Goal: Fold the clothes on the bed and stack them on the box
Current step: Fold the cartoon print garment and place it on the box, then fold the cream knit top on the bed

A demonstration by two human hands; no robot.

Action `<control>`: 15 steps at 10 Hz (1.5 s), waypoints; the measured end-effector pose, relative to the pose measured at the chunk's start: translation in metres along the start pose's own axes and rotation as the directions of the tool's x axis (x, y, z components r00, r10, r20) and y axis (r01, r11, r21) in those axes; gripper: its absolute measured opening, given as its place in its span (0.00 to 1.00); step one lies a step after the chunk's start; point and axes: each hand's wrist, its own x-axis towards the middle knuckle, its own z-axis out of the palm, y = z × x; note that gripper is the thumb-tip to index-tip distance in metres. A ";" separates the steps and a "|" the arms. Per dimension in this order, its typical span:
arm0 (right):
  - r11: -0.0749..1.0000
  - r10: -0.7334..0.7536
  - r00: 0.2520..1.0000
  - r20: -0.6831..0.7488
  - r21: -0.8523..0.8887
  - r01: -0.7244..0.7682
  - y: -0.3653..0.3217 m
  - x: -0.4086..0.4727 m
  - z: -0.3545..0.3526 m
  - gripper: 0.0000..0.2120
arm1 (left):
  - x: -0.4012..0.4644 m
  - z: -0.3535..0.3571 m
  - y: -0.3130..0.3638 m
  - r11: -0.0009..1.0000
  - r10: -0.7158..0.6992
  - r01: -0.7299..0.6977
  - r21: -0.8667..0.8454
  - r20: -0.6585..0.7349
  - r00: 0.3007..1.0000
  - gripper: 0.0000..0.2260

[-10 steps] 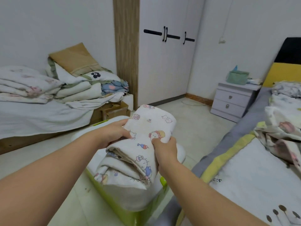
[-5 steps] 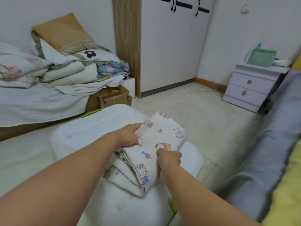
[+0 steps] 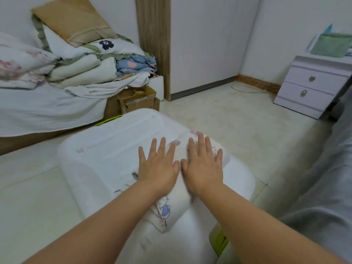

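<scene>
Both hands lie flat, fingers spread, on the folded cartoon-print cloth (image 3: 171, 208) — left hand (image 3: 158, 166) beside right hand (image 3: 203, 166), thumbs nearly touching — which rests on the white box lid (image 3: 106, 149), toward its right edge.

White-lidded box (image 3: 106, 149) at centre, standing on pale tiled floor (image 3: 238, 130), bearing folded cartoon-print cloth (image 3: 171, 208) toward 4 o'clock. At 10 o'clock, sheeted platform (image 3: 38, 111) piled with folded bedding (image 3: 80, 69). At 2 o'clock, bedside cabinet (image 3: 312, 88).

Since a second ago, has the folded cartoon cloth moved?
Yes. The folded cartoon cloth has gone down onto the white box lid, pressed flat under both hands.
</scene>
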 end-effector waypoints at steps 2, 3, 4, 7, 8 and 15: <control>0.999 0.021 0.974 0.225 0.021 -0.027 0.017 0.007 0.034 0.29 | -0.001 0.032 -0.012 0.997 -0.026 0.033 -0.067 0.094 0.995 0.25; 0.999 0.021 0.974 0.226 0.021 -0.027 0.016 0.007 0.033 0.29 | 0.000 0.031 -0.013 0.996 -0.021 0.030 -0.085 0.100 0.995 0.25; 0.999 0.025 0.965 0.262 0.018 -0.030 0.014 0.009 0.027 0.29 | 0.002 0.027 -0.014 0.996 -0.018 0.029 -0.083 0.134 0.991 0.25; 0.982 0.009 0.995 0.104 0.189 -0.028 -0.017 -0.010 -0.048 0.15 | -0.031 -0.035 0.003 0.992 0.013 -0.026 -0.124 -0.105 0.994 0.17; 0.949 -0.001 0.996 0.092 0.314 -0.028 -0.023 -0.032 -0.070 0.12 | -0.051 -0.053 0.005 0.978 0.008 -0.025 -0.207 -0.082 0.997 0.16; 0.972 -0.175 0.984 0.041 0.165 0.167 -0.020 -0.290 -0.227 0.14 | -0.273 -0.215 0.068 0.949 0.315 -0.313 -0.045 0.065 0.947 0.11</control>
